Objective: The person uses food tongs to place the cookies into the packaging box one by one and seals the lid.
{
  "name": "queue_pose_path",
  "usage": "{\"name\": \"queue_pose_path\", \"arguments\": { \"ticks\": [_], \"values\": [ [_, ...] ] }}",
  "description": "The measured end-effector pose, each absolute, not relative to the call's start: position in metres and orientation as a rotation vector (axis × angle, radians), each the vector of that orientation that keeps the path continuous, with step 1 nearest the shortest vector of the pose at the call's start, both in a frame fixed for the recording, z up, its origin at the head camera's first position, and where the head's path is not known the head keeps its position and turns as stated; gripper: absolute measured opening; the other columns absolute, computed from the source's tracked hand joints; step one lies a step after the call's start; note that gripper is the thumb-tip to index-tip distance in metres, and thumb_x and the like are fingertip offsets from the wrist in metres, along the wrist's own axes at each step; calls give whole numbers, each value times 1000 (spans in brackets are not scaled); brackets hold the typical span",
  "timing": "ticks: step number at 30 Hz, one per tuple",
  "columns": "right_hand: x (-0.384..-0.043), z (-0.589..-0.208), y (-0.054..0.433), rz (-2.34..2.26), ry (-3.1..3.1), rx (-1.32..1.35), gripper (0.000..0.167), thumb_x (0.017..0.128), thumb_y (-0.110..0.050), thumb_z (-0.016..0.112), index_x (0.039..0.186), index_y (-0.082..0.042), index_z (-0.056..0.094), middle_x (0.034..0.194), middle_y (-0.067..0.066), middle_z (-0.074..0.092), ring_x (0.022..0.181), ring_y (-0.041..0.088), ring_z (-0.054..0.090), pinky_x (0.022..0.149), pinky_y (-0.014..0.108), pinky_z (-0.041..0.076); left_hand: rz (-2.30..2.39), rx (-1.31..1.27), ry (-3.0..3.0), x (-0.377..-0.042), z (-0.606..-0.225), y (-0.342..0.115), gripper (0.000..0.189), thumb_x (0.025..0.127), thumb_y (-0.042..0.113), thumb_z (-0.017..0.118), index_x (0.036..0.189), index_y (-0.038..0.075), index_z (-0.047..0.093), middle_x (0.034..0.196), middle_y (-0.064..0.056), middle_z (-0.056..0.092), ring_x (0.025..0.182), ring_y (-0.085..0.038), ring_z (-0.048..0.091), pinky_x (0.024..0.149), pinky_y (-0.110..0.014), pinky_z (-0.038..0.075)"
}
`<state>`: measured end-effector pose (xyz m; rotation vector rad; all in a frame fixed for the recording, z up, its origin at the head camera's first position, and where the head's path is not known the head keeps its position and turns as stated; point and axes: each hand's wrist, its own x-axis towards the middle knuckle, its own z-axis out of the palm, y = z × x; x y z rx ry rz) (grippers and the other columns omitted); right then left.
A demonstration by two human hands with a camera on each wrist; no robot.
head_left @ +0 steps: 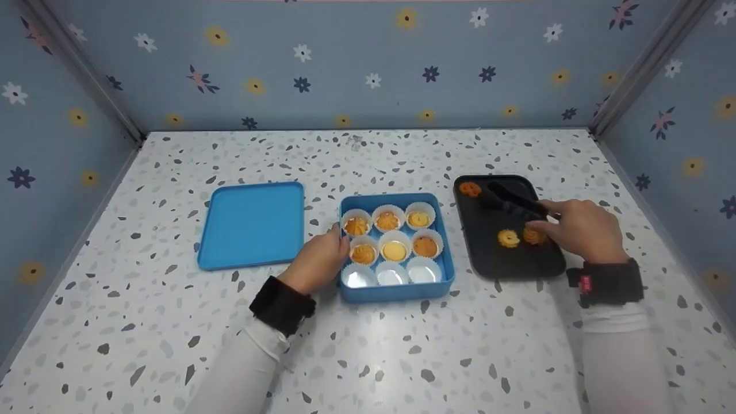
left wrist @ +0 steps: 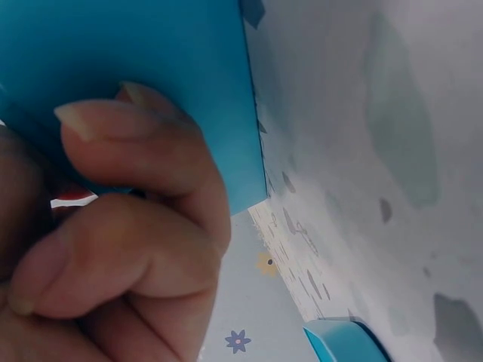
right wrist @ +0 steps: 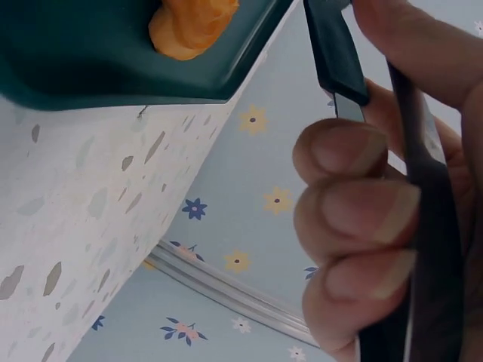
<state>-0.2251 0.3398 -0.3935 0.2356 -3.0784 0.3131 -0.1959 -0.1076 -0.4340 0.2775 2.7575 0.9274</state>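
Flowered walls framed a speckled table. The left hand, fingers curled, gripped the left side of the box — likely to steady it — where cups kept cookies apart. The right hand closed round tongs over the tray, presumably sparing cookies bare touch.

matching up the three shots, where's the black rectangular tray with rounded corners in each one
Head: the black rectangular tray lies right of centre, beside the blue square box.
Left wrist: not in the picture.
Right wrist: top left, cut off by the frame, looking dark green.
Shared landmark: the white grey-speckled tabletop, visible in all three.
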Motion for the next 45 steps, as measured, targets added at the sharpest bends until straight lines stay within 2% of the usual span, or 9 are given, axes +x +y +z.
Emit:
{"name": "queue_pose_path", "arguments": {
  "ticks": [5,8,12,18,22,24,31,38,45],
  "values": [
    [-232,-386,331,292,-3134,193,75,87,-58,69,140,-7,57,55,6,48,49,22,40,41,35,29,949,263,2733,-196,-433,-107,61,108,28,33,148,-16,24,145,-33,41,130,-41,47,111,-47,36],
    [-247,-377,322,229,-3200,207,78,87,-61,66,141,-6,55,85,21,67,60,30,54,44,39,40,950,252,2722,-196,-432,-108,61,108,29,33,149,-15,23,147,-32,39,130,-41,47,111,-47,36],
    [-272,-360,308,122,-3264,282,75,87,-59,67,136,-3,59,123,31,61,76,35,63,54,47,49,957,250,2718,-196,-432,-108,61,108,29,33,149,-15,22,147,-32,39,127,-40,50,110,-46,38],
    [-296,-336,290,0,-3299,379,58,83,-46,76,121,-2,71,110,24,69,79,37,65,59,51,51,937,255,2732,-196,-434,-108,61,108,28,34,148,-17,22,137,-33,50,94,-34,63,96,-43,49],
    [-303,-325,282,-93,-3309,423,56,82,-42,77,121,-2,70,115,22,68,87,39,66,63,55,53,938,253,2731,-197,-435,-107,61,108,28,33,148,-17,22,119,-31,60,71,-26,56,85,-42,52],
    [-304,-322,280,-125,-3310,441,54,82,-41,77,120,-3,72,112,21,70,84,36,67,62,53,53,948,248,2722,-197,-435,-107,61,108,29,33,149,-16,21,121,-31,59,72,-28,57,87,-43,51],
    [-301,-317,281,-150,-3293,493,45,82,-39,78,111,-5,76,97,18,72,71,27,64,57,49,51,936,280,2759,-196,-434,-108,59,108,26,34,146,-18,26,140,-34,46,114,-39,59,105,-47,43],
    [-299,-317,287,-127,-3300,426,47,81,-42,78,110,-5,77,88,14,72,66,25,59,51,43,46,934,245,2741,-195,-433,-109,60,108,28,34,148,-16,24,141,-33,46,103,-37,62,97,-45,48],
    [-304,-312,277,-142,-3379,309,45,82,-52,73,73,-8,66,66,4,57,61,24,53,51,39,42,939,239,2731,-195,-432,-107,61,108,29,34,148,-16,23,141,-33,46,98,-34,62,95,-44,49]
  ]
}}
